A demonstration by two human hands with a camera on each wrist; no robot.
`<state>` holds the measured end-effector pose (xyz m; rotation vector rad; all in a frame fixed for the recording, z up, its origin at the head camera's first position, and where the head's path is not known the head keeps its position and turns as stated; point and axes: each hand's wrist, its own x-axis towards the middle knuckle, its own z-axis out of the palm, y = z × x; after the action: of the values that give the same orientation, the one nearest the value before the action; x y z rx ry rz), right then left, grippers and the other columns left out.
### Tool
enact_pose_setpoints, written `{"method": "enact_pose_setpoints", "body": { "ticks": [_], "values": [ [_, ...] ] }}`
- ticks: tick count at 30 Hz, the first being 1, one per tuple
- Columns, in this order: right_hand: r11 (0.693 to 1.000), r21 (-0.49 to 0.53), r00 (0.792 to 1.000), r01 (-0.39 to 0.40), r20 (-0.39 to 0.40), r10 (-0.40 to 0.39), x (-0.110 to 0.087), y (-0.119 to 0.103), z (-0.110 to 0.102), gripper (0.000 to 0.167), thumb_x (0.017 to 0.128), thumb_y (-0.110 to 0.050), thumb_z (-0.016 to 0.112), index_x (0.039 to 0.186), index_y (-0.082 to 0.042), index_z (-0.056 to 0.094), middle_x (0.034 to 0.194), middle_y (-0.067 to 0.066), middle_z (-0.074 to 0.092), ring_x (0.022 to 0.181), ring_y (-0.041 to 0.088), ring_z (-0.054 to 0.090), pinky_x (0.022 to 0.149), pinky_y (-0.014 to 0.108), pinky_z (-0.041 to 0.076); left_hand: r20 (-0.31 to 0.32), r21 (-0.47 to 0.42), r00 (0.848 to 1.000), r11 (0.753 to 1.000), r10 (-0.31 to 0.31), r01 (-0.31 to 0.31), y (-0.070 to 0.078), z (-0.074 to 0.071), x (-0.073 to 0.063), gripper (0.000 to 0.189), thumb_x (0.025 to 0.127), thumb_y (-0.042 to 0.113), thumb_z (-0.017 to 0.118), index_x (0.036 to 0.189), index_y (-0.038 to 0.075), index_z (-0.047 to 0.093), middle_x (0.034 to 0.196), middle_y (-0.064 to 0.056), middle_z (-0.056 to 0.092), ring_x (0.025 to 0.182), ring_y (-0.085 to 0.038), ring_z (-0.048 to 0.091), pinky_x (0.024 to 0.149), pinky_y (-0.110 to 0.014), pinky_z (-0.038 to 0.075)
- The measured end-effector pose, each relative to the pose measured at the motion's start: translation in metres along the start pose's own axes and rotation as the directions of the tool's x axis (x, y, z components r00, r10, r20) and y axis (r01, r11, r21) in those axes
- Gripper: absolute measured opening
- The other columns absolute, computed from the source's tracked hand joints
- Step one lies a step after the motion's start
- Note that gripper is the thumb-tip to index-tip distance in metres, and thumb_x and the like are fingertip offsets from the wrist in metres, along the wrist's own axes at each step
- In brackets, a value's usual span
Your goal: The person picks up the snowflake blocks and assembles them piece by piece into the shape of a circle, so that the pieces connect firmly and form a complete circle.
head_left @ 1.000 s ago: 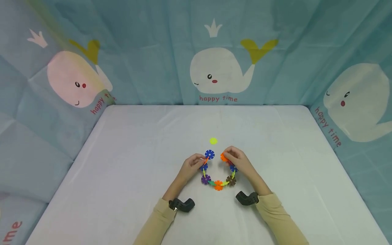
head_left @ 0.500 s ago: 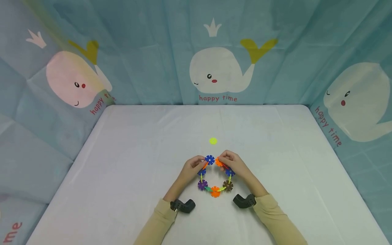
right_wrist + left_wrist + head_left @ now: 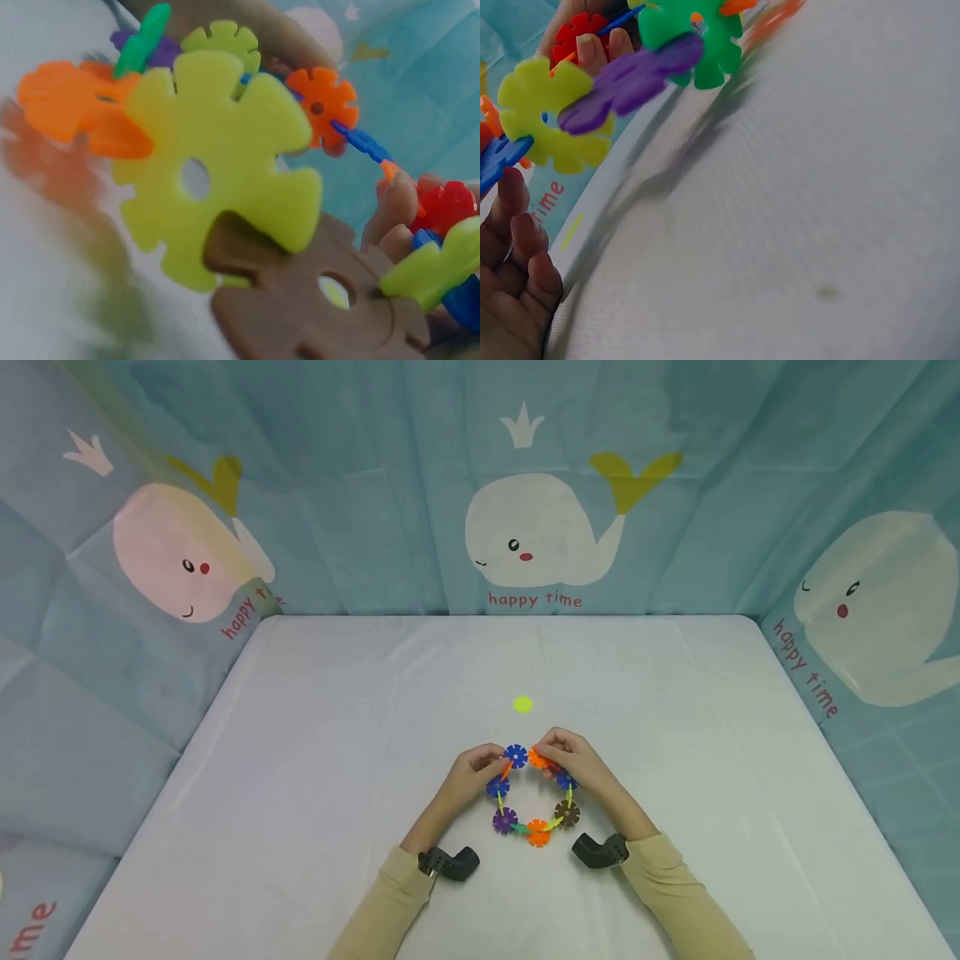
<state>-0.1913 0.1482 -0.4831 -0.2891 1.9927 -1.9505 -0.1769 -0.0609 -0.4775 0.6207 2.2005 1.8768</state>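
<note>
A nearly closed ring of slotted plastic snowflake discs hangs between both hands. At its far left end is a blue disc point(image 3: 515, 756), joined to an orange disc that my left hand point(image 3: 476, 774) pinches. Opposite, my right hand point(image 3: 576, 759) grips another orange disc point(image 3: 538, 758); its edge is close beside the blue one. A red disc point(image 3: 577, 34) sits by the right fingers in the left wrist view. Down the sides run a purple disc point(image 3: 505, 820) and a brown disc point(image 3: 567, 813), with an orange disc point(image 3: 537, 833) lowest. Fingers partly hide the held pieces.
A single yellow disc point(image 3: 522, 704) lies flat on the white table point(image 3: 337, 718), beyond the hands. Light blue curtains with whale prints point(image 3: 540, 531) enclose the table at the back and sides. Black wrist cameras point(image 3: 600, 850) jut inward from both wrists.
My right hand has moved left and slightly nearer the body, bringing the ring's two ends close together. The ring's lower part has shifted toward the body. The loose yellow disc stays put.
</note>
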Motion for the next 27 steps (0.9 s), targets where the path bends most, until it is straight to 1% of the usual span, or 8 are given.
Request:
{"method": "enact_pose_setpoints", "body": {
  "ticks": [6,10,15,18,20,21,25,27],
  "values": [
    [0.997,-0.079,1.000,0.005,-0.024,-0.007,0.001,0.000,-0.003,0.018,0.092,-0.011,0.051,0.094,0.006,0.054,0.078,0.007,0.059,0.060,0.015,0.054,0.058,0.026,0.046,-0.019,0.029,1.000,1.000,-0.008,0.009,0.003,0.000,0.000,0.011,0.089,0.002,0.052,0.091,-0.008,0.057,0.082,-0.007,0.057,0.074,-0.013,0.049,0.070,-0.025,0.043],
    [0.981,-0.194,1.000,-0.003,-0.019,-0.001,0.002,0.000,-0.013,0.018,0.090,-0.014,0.054,0.090,0.004,0.055,0.074,0.006,0.057,0.059,0.015,0.048,0.056,0.026,0.041,-0.074,0.019,0.997,1.000,-0.013,0.014,0.002,-0.001,0.002,0.011,0.089,0.000,0.052,0.091,-0.009,0.057,0.081,-0.009,0.057,0.073,-0.011,0.048,0.070,-0.024,0.042],
    [0.920,-0.387,0.982,-0.058,0.144,0.122,0.010,-0.003,-0.039,0.017,0.087,-0.017,0.058,0.081,-0.001,0.057,0.066,0.003,0.053,0.057,0.015,0.044,0.053,0.026,0.037,-0.123,-0.019,0.992,0.999,-0.028,0.026,0.000,-0.001,0.003,0.013,0.089,0.000,0.051,0.092,-0.011,0.057,0.081,-0.013,0.059,0.071,-0.008,0.048,0.068,-0.022,0.041],
    [0.876,-0.483,0.984,-0.004,0.154,0.090,0.023,-0.005,-0.048,0.017,0.088,-0.018,0.057,0.092,-0.002,0.060,0.074,0.003,0.054,0.061,0.016,0.047,0.054,0.027,0.039,-0.103,-0.034,0.993,0.997,-0.066,0.063,-0.001,-0.003,0.002,0.015,0.089,0.003,0.051,0.091,-0.011,0.058,0.079,-0.013,0.059,0.069,-0.008,0.048,0.068,-0.023,0.040],
    [0.813,-0.578,0.991,0.073,0.133,0.006,0.036,-0.005,-0.049,0.027,0.088,-0.019,0.057,0.109,-0.002,0.058,0.081,0.005,0.054,0.063,0.016,0.047,0.055,0.028,0.039,-0.081,-0.045,0.993,0.995,-0.091,0.087,-0.001,-0.004,0.001,0.016,0.089,0.004,0.052,0.090,-0.010,0.059,0.078,-0.014,0.059,0.070,-0.009,0.048,0.068,-0.023,0.040],
    [0.762,-0.639,0.992,0.105,0.123,-0.033,0.042,-0.005,-0.048,0.034,0.089,-0.020,0.057,0.119,-0.004,0.054,0.084,0.006,0.053,0.065,0.016,0.046,0.056,0.028,0.039,-0.068,-0.048,0.993,0.994,-0.098,0.095,-0.001,-0.005,0.001,0.016,0.089,0.005,0.053,0.090,-0.010,0.059,0.078,-0.015,0.059,0.069,-0.009,0.048,0.068,-0.024,0.039],
    [0.492,-0.857,0.987,0.155,0.155,-0.040,0.058,-0.004,-0.043,0.053,0.090,-0.029,0.055,0.136,-0.009,0.037,0.087,0.008,0.045,0.065,0.017,0.039,0.057,0.030,0.034,-0.040,-0.062,0.992,0.992,-0.116,0.114,-0.001,-0.006,0.002,0.018,0.089,0.007,0.054,0.090,-0.010,0.060,0.080,-0.015,0.061,0.071,-0.010,0.049,0.070,-0.025,0.040],
    [0.409,-0.899,0.987,0.157,0.162,-0.022,0.059,-0.003,-0.040,0.052,0.089,-0.031,0.055,0.134,-0.011,0.041,0.086,0.008,0.043,0.064,0.017,0.039,0.057,0.031,0.034,-0.044,-0.063,0.991,0.990,-0.126,0.123,-0.001,-0.006,0.002,0.019,0.089,0.007,0.054,0.090,-0.010,0.061,0.078,-0.010,0.060,0.071,-0.010,0.049,0.070,-0.025,0.039]
  ]
}}
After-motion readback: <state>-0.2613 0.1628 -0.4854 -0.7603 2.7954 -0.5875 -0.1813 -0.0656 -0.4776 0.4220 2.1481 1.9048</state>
